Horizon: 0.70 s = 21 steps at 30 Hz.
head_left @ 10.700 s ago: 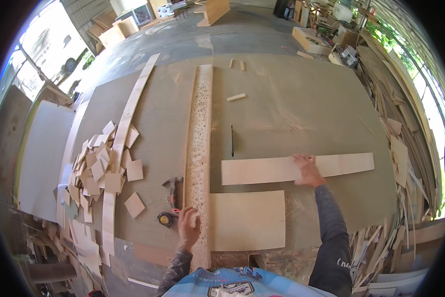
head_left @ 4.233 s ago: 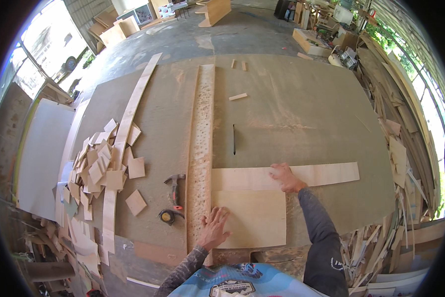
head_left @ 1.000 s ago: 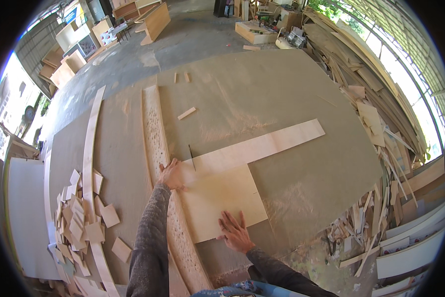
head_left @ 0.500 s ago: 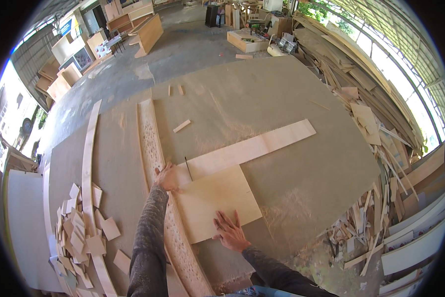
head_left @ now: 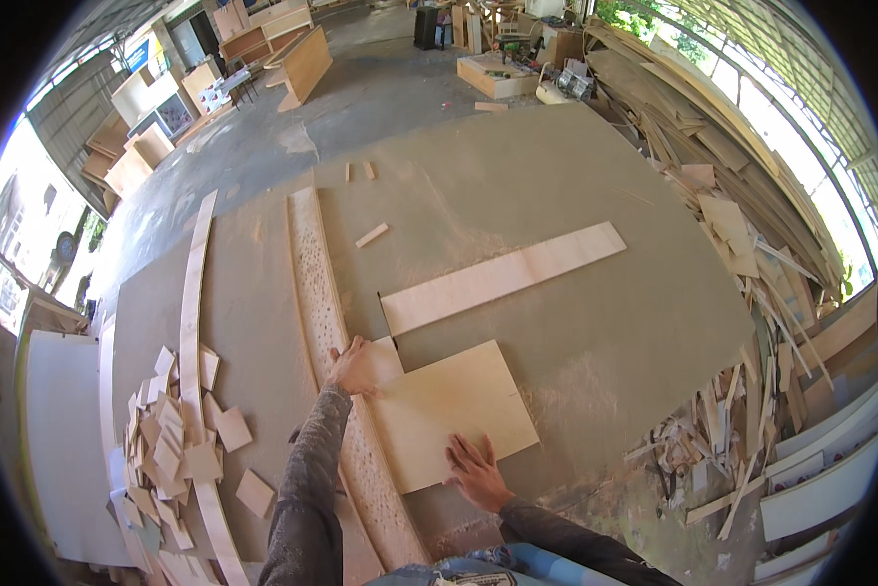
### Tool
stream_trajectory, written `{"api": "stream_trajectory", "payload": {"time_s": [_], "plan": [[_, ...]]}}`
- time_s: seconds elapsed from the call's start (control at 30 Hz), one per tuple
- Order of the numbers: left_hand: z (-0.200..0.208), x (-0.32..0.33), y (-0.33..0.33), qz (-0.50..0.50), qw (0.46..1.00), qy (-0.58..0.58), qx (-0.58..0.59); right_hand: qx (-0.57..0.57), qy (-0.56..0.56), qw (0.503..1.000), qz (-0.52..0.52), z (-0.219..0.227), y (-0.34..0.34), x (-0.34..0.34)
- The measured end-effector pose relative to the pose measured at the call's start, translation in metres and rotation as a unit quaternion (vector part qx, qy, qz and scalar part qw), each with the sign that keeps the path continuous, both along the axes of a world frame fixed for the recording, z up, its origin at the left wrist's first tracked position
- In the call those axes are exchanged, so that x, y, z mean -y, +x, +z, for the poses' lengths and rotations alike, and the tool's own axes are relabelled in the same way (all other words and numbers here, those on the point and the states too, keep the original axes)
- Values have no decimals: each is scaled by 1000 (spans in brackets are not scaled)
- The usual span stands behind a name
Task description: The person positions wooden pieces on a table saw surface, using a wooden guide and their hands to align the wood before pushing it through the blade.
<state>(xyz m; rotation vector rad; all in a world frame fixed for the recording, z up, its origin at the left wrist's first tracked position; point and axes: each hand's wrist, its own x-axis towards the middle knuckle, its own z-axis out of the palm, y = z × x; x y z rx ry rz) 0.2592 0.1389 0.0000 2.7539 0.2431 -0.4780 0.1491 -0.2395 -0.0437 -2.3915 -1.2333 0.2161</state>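
Note:
My left hand (head_left: 349, 367) lies with fingers apart at the left end of a small, pale plywood piece (head_left: 385, 361), against a long speckled wooden rail (head_left: 324, 283). My right hand (head_left: 477, 473) rests, fingers spread, on the near part of a squarish plywood board (head_left: 463, 405). The board's far edge meets the small piece. A thin dark blade (head_left: 387, 317) stands up from the tabletop between the small piece and a long plywood strip (head_left: 507, 277). The strip lies apart from the board, slanting away to the right.
Small plywood squares (head_left: 170, 439) are heaped on the left, around another long strip (head_left: 196, 313). Short offcuts (head_left: 372, 235) lie on the far tabletop (head_left: 478, 186). Scrap wood (head_left: 712, 430) and stacked boards (head_left: 732, 146) line the right side.
The small piece now sits apart from the long strip, with a gap at the blade. It and the board have shifted nearer, away from the strip, with both hands on them.

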Motion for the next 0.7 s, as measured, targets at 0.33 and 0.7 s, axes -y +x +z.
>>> {"api": "stream_trajectory", "payload": {"time_s": [0.33,0.7], "plan": [[31,41,-90,100,971,-134,171,13,-19,1000,-4,20,-60,47],[30,-68,-274,642,527,-292,474,-18,73,997,0,15,37,46]]}}
